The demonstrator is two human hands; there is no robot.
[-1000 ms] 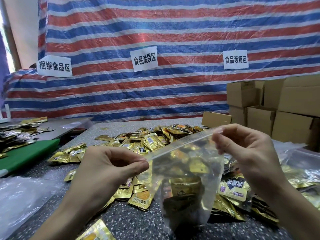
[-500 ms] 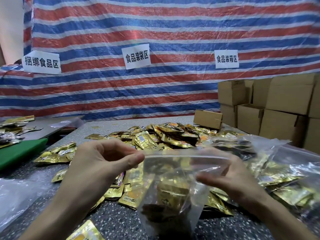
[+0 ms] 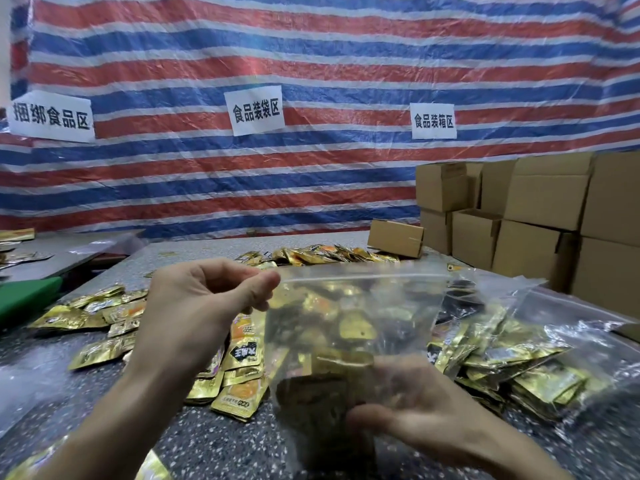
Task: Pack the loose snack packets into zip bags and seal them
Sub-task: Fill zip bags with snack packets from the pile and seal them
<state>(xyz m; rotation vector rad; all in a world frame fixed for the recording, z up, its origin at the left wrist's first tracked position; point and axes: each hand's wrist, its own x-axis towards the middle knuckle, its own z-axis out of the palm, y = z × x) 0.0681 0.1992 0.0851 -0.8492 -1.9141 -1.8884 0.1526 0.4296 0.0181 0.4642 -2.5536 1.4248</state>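
Note:
A clear zip bag with gold snack packets inside hangs upright over the speckled table. My left hand pinches the bag's top left corner between thumb and forefinger. My right hand is low at the bag's bottom right, fingers curled round its lower part and partly seen through the plastic. Loose gold packets lie below and left of the bag, and more are piled further back. The bag's zip edge runs level across the top; whether it is sealed I cannot tell.
Several clear bags filled with packets lie at the right. Stacked cardboard boxes stand at the back right, with a small box on the table. A green board is at the left. A striped tarp with paper signs hangs behind.
My right hand has let go of the bag's top right corner and dropped to its lower part. My left hand has kept its pinch on the top left corner.

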